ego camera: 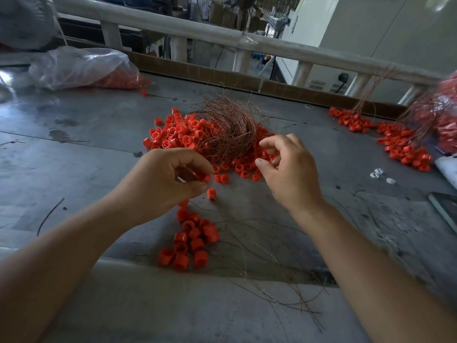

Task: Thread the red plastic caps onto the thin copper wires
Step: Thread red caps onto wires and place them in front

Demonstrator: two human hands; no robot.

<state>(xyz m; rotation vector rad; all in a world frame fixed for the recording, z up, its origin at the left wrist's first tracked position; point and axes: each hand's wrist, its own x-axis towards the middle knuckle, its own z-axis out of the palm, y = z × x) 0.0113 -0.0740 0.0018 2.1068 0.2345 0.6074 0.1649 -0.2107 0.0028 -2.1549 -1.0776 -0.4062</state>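
Observation:
A heap of loose red caps (178, 134) lies in the middle of the grey table, with a tangled bundle of thin copper wire (230, 129) on top of it. My left hand (168, 177) pinches a red cap (204, 178) between thumb and fingers, and another cap (211, 193) hangs just below it. A cluster of threaded caps (191, 240) lies near the front, with thin wires (259, 243) trailing to the right. My right hand (289, 167) hovers over the heap's near right side, fingers loosely curled and holding nothing that I can see.
A clear plastic bag of red caps (84, 68) sits at the back left. Finished caps on wires (400, 142) pile up at the right by another bag (442, 115). A white railing (222, 38) runs behind the table. Small clear plastic pieces (378, 173) lie at the right.

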